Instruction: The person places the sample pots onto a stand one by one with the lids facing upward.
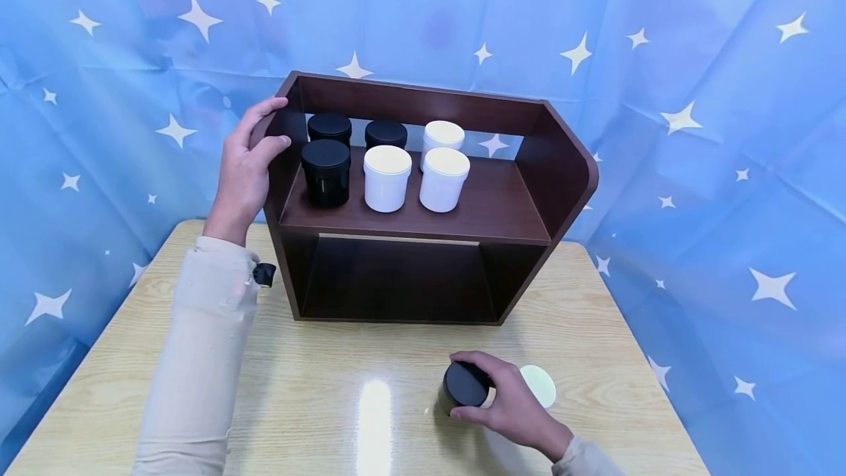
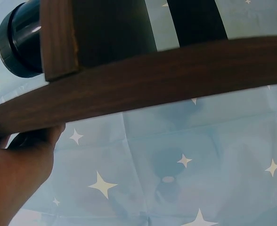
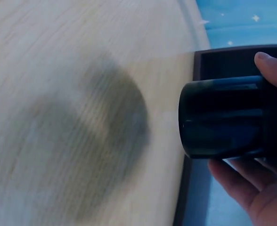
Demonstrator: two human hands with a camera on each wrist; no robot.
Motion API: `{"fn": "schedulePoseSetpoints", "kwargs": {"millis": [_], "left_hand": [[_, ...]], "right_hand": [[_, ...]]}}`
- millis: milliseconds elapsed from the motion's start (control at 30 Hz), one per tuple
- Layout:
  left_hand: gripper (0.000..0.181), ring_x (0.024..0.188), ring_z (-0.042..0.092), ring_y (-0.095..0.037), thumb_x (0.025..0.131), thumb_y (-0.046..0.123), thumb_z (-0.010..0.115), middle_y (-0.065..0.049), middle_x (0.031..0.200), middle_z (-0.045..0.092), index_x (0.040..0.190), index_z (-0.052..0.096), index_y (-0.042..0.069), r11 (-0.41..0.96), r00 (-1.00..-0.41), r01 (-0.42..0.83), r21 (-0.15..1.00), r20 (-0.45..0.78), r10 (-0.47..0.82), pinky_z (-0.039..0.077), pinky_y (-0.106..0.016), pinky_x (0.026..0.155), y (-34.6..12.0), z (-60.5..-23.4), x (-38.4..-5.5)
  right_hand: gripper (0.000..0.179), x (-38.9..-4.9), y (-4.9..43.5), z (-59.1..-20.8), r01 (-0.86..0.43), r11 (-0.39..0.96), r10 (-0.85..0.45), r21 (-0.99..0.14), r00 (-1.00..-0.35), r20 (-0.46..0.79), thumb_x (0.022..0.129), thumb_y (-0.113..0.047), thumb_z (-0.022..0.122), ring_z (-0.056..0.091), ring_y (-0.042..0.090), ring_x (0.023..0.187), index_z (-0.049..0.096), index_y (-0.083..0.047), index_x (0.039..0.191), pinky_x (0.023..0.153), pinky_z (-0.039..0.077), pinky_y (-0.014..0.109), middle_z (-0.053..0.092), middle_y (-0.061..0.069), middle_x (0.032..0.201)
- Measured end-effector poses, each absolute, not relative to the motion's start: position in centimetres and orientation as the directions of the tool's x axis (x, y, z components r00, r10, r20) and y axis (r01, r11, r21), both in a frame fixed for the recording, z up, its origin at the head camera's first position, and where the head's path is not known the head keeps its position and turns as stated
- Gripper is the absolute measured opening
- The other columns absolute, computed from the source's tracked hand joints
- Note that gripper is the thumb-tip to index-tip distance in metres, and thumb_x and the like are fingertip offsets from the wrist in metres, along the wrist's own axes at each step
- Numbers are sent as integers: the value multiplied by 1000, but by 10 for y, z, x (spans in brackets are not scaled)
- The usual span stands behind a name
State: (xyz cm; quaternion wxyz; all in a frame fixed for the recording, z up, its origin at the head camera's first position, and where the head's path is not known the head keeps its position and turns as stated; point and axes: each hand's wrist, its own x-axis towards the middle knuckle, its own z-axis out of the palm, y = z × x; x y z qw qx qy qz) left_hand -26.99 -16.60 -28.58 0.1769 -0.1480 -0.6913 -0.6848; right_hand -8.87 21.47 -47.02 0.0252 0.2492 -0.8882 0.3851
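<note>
My left hand (image 1: 241,167) grips the upper left side panel of a dark brown two-tier shelf (image 1: 423,222). In the left wrist view, that hand (image 2: 25,174) meets the panel's edge, its fingers partly hidden. Black and white lidded jars stand on the upper tier, among them a front black jar (image 1: 327,175) and a front white jar (image 1: 386,181). Below the shelf, my right hand (image 1: 512,402) holds another black jar (image 1: 466,386) between thumb and fingers. The right wrist view shows this jar (image 3: 223,120) raised off the table, its shadow apart from it.
A white-topped jar (image 1: 538,386) stands on the wooden table (image 1: 317,395) just right of my right hand, which partly hides it. The shelf's lower tier (image 1: 403,281) is open at the front. A blue star-patterned curtain (image 1: 720,167) hangs behind and beside the table.
</note>
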Motion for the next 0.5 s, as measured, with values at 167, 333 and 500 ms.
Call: {"fn": "schedulePoseSetpoints", "kwargs": {"millis": [167, 333, 500], "left_hand": [[48, 130, 46, -26, 99, 12, 45, -2, 159, 37, 146, 51, 17, 25, -892, 450, 893, 450, -34, 45, -21, 98, -166, -286, -270], [47, 131, 46, -26, 100, 13, 45, -2, 159, 37, 147, 50, 17, 10, -893, 449, 894, 449, -34, 46, -20, 99, -166, -286, -270], [47, 132, 45, -26, 100, 13, 45, -2, 160, 37, 146, 50, 16, 1, -891, 453, 892, 453, -33, 46, -17, 98, -166, -286, -269]], "right_hand": [[64, -92, 214, -461, -443, 578, -421, -686, -881, 215, 72, -22, 90, 64, 1, 100, 61, -19, 130, 80, 57, 21, 70, 2, 121], [66, -95, 214, -451, -428, 579, -413, -694, -888, 203, 71, -20, 91, 64, 2, 100, 61, -23, 130, 81, 57, 22, 69, 1, 123], [67, -96, 213, -442, -429, 578, -418, -694, -886, 200, 72, -22, 91, 64, 2, 103, 61, -26, 131, 81, 58, 23, 68, 1, 126]]}}
